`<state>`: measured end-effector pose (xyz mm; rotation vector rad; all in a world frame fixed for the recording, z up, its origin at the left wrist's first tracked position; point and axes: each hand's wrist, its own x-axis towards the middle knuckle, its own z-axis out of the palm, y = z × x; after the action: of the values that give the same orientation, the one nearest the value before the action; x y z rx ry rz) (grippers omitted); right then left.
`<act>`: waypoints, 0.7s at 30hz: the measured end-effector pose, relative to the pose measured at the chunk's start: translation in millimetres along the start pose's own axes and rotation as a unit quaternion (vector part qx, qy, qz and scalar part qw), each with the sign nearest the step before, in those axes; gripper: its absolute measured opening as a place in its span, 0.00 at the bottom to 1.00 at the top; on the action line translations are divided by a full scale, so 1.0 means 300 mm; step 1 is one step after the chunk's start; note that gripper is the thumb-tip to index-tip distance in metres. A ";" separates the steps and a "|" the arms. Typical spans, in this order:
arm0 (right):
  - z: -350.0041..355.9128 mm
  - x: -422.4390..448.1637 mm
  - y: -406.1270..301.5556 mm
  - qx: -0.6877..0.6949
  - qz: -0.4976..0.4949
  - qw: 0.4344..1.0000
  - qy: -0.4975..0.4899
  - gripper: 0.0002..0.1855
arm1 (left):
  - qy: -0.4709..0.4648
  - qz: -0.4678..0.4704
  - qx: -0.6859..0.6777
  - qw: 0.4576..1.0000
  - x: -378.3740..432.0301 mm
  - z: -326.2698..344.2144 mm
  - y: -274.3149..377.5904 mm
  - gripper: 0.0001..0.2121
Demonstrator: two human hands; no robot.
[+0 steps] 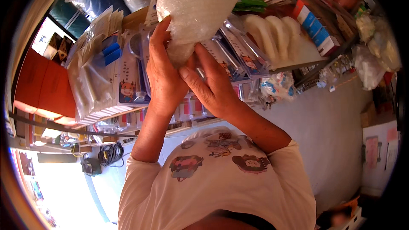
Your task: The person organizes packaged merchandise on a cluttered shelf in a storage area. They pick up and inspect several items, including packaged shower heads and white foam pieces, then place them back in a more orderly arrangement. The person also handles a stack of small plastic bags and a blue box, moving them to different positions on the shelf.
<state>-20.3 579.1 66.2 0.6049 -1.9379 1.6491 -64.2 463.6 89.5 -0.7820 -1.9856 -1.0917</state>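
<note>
Both hands are raised over a shelf of packaged goods, holding a bubble-wrapped bundle (198,9) by its narrow lower end. My left hand (164,73) lies along the bundle's left side, fingers pointing up. With its fingers at the tapered bottom, my right hand (214,84) grips from the right, thumb close to the left palm. What lies inside the wrap cannot be made out. Behind the hands stand clear blister packs (233,51) with metal fittings on printed cards. Another blister pack (129,76) with a cartoon cow is left of my left wrist.
Plastic-bagged flat packs (96,80) stand at the left beside an orange-red box (44,86). To the right are cream curved pieces (271,35) and a blue-and-white carton (314,25). A coiled black cable (110,154) rests on the floor. Plastic bags (370,60) hang at far right.
</note>
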 end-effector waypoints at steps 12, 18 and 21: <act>-0.289 0.005 0.049 0.006 0.062 0.975 0.213 0.28 | -0.241 0.052 -0.264 0.932 -0.011 0.109 0.130 0.42; -0.633 0.005 0.128 -0.112 0.075 0.954 0.266 0.27 | -0.224 0.048 -0.283 0.932 -0.043 0.095 0.089 0.40; -0.877 -0.014 0.210 -0.162 0.092 0.938 0.294 0.26 | -0.221 -0.013 -0.247 0.943 -0.077 0.007 0.019 0.40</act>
<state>-30.8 848.8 48.5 -0.1922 -1.7772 1.3545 -47.8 464.4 72.3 -1.3664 -2.1011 -1.5688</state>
